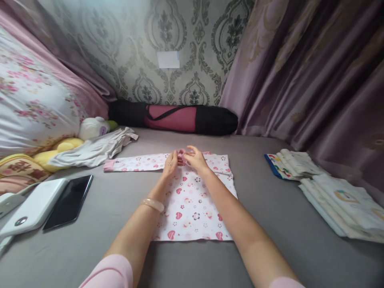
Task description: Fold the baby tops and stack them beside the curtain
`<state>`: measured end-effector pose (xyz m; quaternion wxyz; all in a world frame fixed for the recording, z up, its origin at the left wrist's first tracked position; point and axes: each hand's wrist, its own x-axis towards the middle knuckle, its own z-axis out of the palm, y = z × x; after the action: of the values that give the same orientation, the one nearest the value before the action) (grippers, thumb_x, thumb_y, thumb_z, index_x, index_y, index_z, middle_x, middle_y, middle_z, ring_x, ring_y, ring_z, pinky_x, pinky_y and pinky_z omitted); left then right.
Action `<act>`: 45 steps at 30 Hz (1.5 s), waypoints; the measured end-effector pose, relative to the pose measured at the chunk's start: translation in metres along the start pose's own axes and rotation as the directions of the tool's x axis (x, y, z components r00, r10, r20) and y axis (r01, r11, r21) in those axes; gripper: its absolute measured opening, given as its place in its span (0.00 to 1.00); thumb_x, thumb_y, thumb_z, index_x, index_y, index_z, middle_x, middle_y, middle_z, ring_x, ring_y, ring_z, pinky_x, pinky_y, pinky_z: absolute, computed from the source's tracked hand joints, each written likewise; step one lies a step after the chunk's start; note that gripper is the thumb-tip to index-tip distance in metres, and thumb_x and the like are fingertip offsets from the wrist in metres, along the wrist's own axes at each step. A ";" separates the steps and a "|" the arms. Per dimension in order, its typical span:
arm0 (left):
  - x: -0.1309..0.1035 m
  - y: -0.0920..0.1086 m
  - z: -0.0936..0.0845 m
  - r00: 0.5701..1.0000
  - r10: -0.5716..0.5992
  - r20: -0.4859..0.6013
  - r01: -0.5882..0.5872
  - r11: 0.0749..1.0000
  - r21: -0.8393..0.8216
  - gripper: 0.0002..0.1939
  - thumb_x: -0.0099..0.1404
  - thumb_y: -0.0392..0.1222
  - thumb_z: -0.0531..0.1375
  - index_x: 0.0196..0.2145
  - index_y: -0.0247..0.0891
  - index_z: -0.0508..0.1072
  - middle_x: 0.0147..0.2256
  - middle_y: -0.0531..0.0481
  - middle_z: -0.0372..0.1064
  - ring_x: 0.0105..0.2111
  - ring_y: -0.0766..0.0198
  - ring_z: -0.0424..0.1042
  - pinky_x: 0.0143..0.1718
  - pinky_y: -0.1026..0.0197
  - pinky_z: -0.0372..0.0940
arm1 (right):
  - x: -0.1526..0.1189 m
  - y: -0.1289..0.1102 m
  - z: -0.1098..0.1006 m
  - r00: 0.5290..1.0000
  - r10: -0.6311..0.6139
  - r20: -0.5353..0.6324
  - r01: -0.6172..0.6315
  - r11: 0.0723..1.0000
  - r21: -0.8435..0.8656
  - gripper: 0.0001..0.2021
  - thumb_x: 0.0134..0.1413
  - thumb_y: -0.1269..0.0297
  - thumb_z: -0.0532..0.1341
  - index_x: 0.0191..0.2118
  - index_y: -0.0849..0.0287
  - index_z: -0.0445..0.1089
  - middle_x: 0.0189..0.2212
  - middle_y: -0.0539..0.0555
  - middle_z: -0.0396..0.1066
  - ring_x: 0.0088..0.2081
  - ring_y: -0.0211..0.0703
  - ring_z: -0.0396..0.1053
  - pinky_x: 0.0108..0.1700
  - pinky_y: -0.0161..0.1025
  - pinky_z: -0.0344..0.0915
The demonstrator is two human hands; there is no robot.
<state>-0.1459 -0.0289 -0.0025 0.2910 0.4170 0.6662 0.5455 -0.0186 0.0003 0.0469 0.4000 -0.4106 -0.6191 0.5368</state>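
A white child's shirt (196, 200) with pink hearts and flowers lies spread on the grey sheet. One sleeve (139, 163) with a pink cuff stretches out to the left; the other is folded in across the right side of the body. Both hands meet at the pink neckline at the shirt's top. My left hand (171, 163), below a pale bangle on the wrist, rests beside the collar with its fingers held together. My right hand (195, 159) pinches the pink collar between thumb and fingers. What the left fingers grip is too small to make out.
A phone (69, 203) and white power bank (34, 206) lie at the left. Behind them are a grey-white garment (97, 149) and plush toys. A black and pink bag (172, 118) lines the wall. Folded clothes (345, 204) and a smaller pile (295, 163) sit at the right.
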 end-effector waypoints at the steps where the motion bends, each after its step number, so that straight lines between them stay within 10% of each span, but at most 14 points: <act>1: 0.000 0.001 -0.001 1.000 0.017 -0.025 -0.015 0.999 0.043 0.25 0.70 0.57 0.44 0.34 0.36 0.70 0.33 0.43 0.73 0.36 0.58 0.73 0.41 0.56 0.69 | -0.002 0.001 0.002 0.998 0.026 0.059 -0.028 0.999 0.037 0.24 0.43 0.71 0.62 0.51 0.55 0.67 0.38 0.52 0.75 0.40 0.40 0.74 0.39 0.35 0.70; 10: -0.008 -0.008 0.000 0.990 0.112 -0.082 -0.099 0.984 0.147 0.27 0.61 0.42 0.58 0.57 0.34 0.63 0.42 0.43 0.71 0.43 0.57 0.71 0.47 0.56 0.65 | 0.007 0.008 -0.031 0.994 -0.083 -0.073 0.046 0.910 -0.412 0.14 0.56 0.72 0.55 0.46 0.61 0.72 0.44 0.58 0.76 0.48 0.44 0.72 0.54 0.41 0.64; 17: -0.018 0.000 0.004 0.927 0.330 -0.178 -0.242 0.889 0.389 0.24 0.63 0.37 0.53 0.57 0.34 0.62 0.53 0.35 0.64 0.55 0.50 0.64 0.57 0.49 0.58 | -0.016 0.022 -0.033 0.954 -0.193 0.228 0.298 0.572 -0.764 0.24 0.59 0.77 0.48 0.60 0.63 0.64 0.59 0.62 0.64 0.61 0.46 0.59 0.63 0.44 0.52; 22: -0.027 0.004 0.010 0.822 0.557 0.120 -0.500 0.605 0.619 0.21 0.67 0.37 0.49 0.56 0.35 0.65 0.56 0.37 0.64 0.59 0.50 0.59 0.61 0.45 0.51 | -0.026 0.028 -0.019 0.939 -0.097 0.331 0.341 0.407 -0.847 0.25 0.63 0.71 0.45 0.65 0.71 0.55 0.67 0.65 0.47 0.69 0.51 0.41 0.67 0.52 0.37; 27: -0.021 -0.004 0.015 0.818 0.445 0.364 -0.565 0.505 0.653 0.22 0.69 0.34 0.45 0.58 0.30 0.63 0.55 0.36 0.67 0.57 0.54 0.64 0.60 0.50 0.55 | -0.028 0.030 -0.017 0.944 -0.009 0.330 0.309 0.377 -0.873 0.28 0.65 0.66 0.41 0.67 0.73 0.49 0.69 0.63 0.41 0.70 0.48 0.36 0.68 0.49 0.33; 45: -0.028 0.008 0.020 0.906 0.222 0.361 -0.422 0.379 0.824 0.29 0.72 0.49 0.42 0.63 0.29 0.58 0.65 0.36 0.53 0.66 0.48 0.48 0.65 0.46 0.45 | -0.027 0.041 -0.085 0.982 0.144 -0.118 -0.149 0.227 -0.963 0.37 0.66 0.51 0.38 0.68 0.80 0.39 0.69 0.69 0.34 0.70 0.55 0.31 0.67 0.49 0.30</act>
<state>-0.1132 -0.0433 -0.0011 -0.0206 0.6780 0.7251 0.1190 0.0738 0.0068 0.0139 0.0117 -0.6263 -0.7757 0.0766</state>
